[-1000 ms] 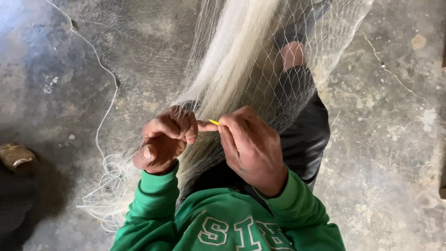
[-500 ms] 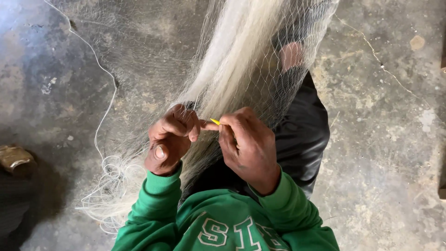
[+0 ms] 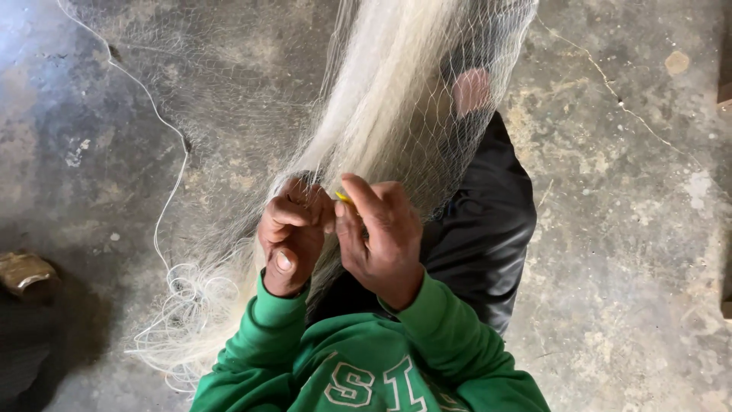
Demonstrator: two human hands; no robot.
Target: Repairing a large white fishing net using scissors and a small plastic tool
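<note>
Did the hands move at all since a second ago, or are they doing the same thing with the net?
Barely. The left hand and right hand have closed together, so less of the small yellow tool shows between them. Both still pinch the white net. The loose cord and concrete floor stayed the same.

The net (image 3: pixel 381 99) is off-white — a dense pale bundle down its middle, thinning to a fine diamond mesh at the sides. A loose white cord (image 3: pixel 164 198) curls over the floor (image 3: pixel 625 229), which is mottled grey concrete with tan patches and thin pale cracks. Between the fingers shows a small bright yellow tool (image 3: pixel 342 197). The sleeves (image 3: pixel 450 336) are vivid green — the sweatshirt carries white-outlined lettering. The trousers (image 3: pixel 488 229) are glossy black.
</note>
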